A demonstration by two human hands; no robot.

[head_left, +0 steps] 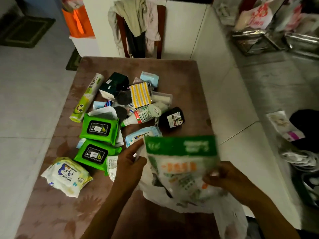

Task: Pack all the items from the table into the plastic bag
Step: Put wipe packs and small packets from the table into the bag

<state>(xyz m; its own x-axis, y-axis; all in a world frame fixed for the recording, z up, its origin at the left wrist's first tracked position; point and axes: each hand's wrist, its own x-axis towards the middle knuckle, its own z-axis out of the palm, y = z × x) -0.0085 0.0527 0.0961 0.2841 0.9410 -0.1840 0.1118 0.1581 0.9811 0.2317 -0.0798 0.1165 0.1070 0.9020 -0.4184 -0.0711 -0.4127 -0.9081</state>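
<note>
A flat packet with a green top band (181, 157) stands half inside the white plastic bag (191, 204) at the table's near right. My right hand (222, 175) grips the packet's right edge. My left hand (130, 163) pinches the bag's left rim. A pile of items lies on the brown table (186, 83): two green wipe packs (99, 129) (96, 154), a white baby-wipes pack (66, 175), a green-and-white roll (88, 97), a yellow-striped sponge pack (140, 94), a white bottle (139, 117), a black pouch (172, 119), a light blue pack (136, 136) and small boxes.
A wooden chair draped with clothes (138, 26) stands at the table's far edge. A white wall or cabinet (224, 100) runs along the right side. An orange bag (77, 21) sits at the back left. Grey floor tiles lie to the left.
</note>
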